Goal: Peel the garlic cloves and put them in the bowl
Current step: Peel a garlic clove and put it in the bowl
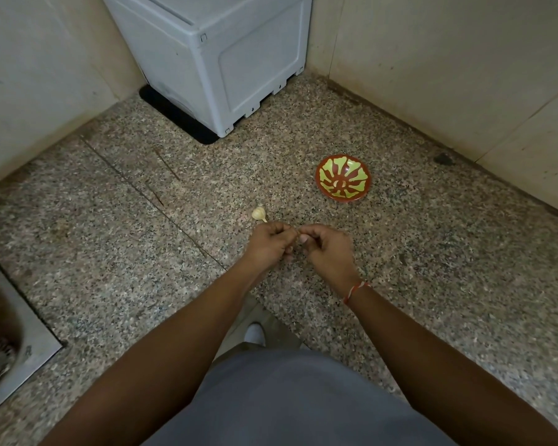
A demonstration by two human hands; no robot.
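While both hands' fingers [295,235] pinch sth tiny between them, prob a clove, bowl [343,177] waits just beyond, garlic bulb [258,214] alongside.

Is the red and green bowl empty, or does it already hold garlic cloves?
Empty. The bowl stands upright on the counter, and its painted inside shows no cloves.
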